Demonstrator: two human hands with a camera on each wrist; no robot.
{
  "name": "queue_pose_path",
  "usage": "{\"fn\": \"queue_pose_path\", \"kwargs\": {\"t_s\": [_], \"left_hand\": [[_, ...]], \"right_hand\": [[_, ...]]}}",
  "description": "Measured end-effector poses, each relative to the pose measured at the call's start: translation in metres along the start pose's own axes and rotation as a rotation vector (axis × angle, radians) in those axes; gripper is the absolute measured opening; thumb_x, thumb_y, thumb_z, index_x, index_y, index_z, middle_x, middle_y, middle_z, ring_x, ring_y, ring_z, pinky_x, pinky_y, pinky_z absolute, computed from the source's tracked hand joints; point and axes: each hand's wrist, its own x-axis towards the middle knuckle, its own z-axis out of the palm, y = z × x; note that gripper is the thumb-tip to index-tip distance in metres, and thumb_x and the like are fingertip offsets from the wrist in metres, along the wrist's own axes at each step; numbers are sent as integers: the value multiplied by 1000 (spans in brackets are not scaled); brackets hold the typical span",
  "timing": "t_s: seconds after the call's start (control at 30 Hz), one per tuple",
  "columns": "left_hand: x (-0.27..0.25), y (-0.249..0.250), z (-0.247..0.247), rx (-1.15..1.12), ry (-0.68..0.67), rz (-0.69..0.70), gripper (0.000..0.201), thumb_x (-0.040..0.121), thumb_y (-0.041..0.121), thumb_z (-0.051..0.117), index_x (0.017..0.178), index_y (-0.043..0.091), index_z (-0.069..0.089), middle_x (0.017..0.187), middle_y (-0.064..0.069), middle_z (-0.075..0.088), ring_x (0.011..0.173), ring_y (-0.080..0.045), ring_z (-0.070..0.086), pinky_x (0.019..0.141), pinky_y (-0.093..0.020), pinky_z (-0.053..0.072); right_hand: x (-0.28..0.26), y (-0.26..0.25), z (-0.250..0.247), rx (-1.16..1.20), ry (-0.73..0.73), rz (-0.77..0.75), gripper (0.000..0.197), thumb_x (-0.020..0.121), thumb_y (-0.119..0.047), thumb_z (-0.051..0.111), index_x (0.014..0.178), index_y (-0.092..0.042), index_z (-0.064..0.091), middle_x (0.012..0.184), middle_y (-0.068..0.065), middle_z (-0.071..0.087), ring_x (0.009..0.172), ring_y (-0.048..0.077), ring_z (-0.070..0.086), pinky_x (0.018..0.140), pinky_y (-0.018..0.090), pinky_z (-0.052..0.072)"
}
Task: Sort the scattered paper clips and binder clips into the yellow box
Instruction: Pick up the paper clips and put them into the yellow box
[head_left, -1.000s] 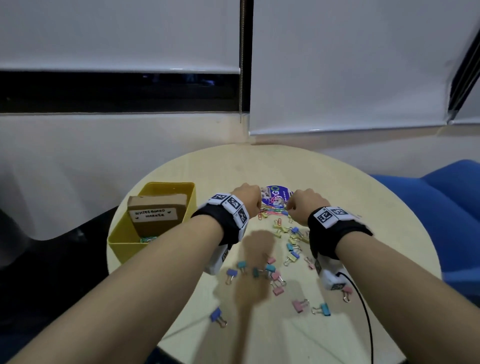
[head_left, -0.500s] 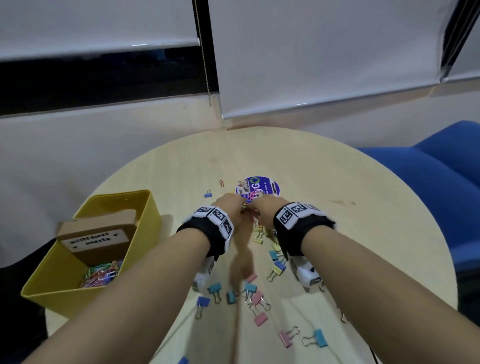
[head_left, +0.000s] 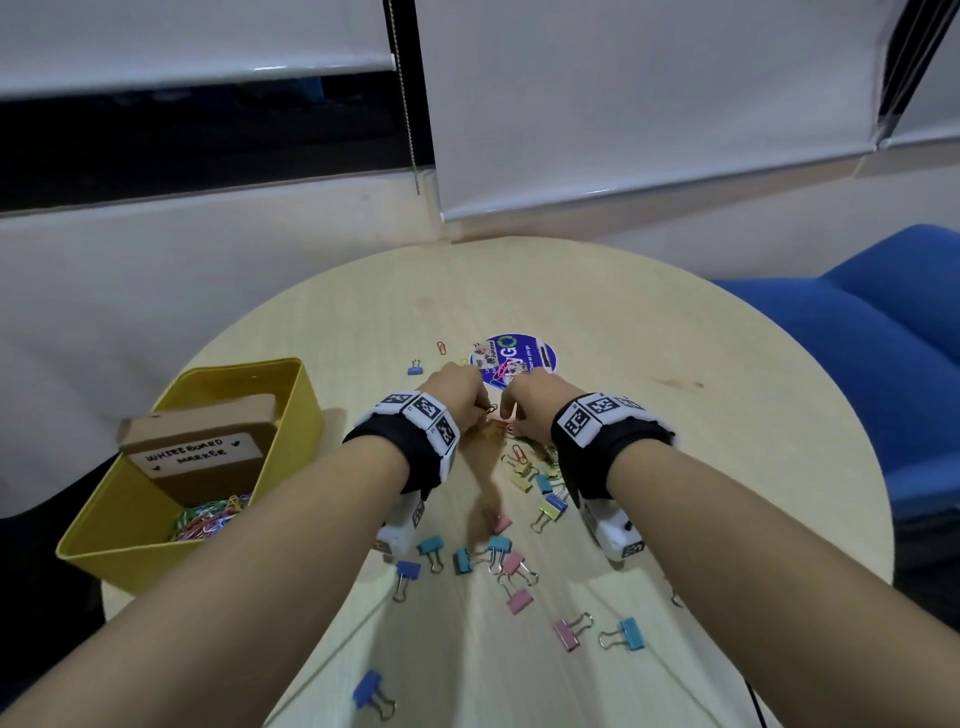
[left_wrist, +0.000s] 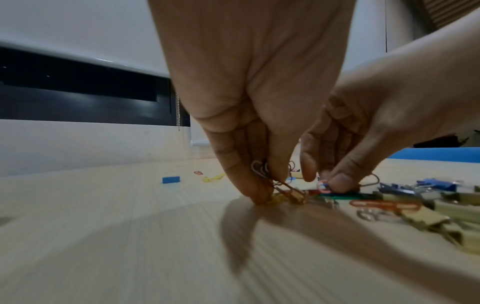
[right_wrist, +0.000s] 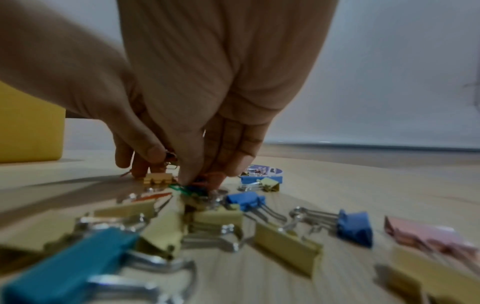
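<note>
Both hands down on table (head_left: 675, 322), fingertips bunched. Left hand (head_left: 457, 392) pinching few paper clips (left_wrist: 261, 170), long axes slanting down toward right hand (head_left: 530, 408). Right one pinching clip in same pile, colour hard to tell, blurry. Binder clips (head_left: 511, 564) scattered nearer me, handles pointing every which way. Yellow box (head_left: 306, 410) off to left, already holding paper clips plus cardboard box (head_left: 197, 447).

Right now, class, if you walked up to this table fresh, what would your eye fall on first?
First, the two hands, left hand and right hand, meeting at the middle of the round table, fingertips down in a heap of coloured paper clips. Then the pastel binder clips scattered nearer the person, and the yellow box at the left edge.
</note>
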Motion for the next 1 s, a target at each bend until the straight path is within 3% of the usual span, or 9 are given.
{"fn": "queue_pose_path", "kwargs": {"t_s": [0.07,0.17,0.33,0.5,0.57,0.7,0.8,0.9,1.0], "left_hand": [[-8,-1,-4,-9,-15,20,26,91,11,57,113,13,71,112,-11,69,103,-30,62,87,-32,51],[-20,-2,-9,-57,-42,56,29,90,5,56,113,14,71,112,-7,71,103,-23,64,89,-29,51],[-39,-4,-19,-168,-59,44,15,83,1,65,90,11,73,90,-11,75,68,-18,64,69,-26,54],[-50,-8,-23,-198,-56,18,8,84,4,66,89,7,71,86,-15,73,65,-20,64,64,-28,56],[-53,-9,-23,-166,-51,14,9,84,8,67,92,6,72,82,-13,72,56,-14,59,58,-22,51],[-57,-9,-20,-165,-97,-7,9,82,6,65,89,5,71,82,-12,74,59,-17,61,67,-27,55],[-59,-7,-16,-161,-141,4,9,82,5,66,89,10,68,81,-12,74,55,-15,62,63,-25,55],[-57,-5,-11,-176,-157,41,21,82,4,64,101,10,69,86,-14,74,57,-18,60,62,-24,54],[-56,-3,-7,-144,-147,66,24,82,7,65,105,12,70,89,-9,73,51,-8,56,53,-18,47]], "right_hand": [[-5,-3,-4,16,-25,14,37,90,-7,59,125,-15,61,125,13,58,116,30,55,99,34,43],[-12,-7,-9,26,-40,4,36,87,-4,61,122,-14,64,120,12,63,111,29,59,92,30,47],[-23,-13,-14,89,-29,-6,32,81,1,68,110,-11,71,105,8,71,95,23,67,80,28,53],[-27,-19,-16,82,-14,-10,23,86,-14,67,108,-12,72,106,8,70,97,24,66,83,30,54],[-27,-21,-14,81,-23,-7,20,87,-14,65,106,-12,72,105,9,70,96,24,67,85,32,55],[-26,-26,-10,67,-62,4,22,84,-9,66,104,-15,72,108,11,68,95,26,67,88,36,55],[-24,-28,-4,69,-64,7,28,84,-9,67,109,-20,70,105,8,68,98,24,66,91,38,54],[-22,-28,-2,79,-46,10,22,81,-8,67,100,-18,73,93,9,72,89,26,69,82,37,57],[-21,-28,-3,73,-54,19,19,80,-6,66,94,-14,76,87,11,73,85,28,69,79,37,58]]}}
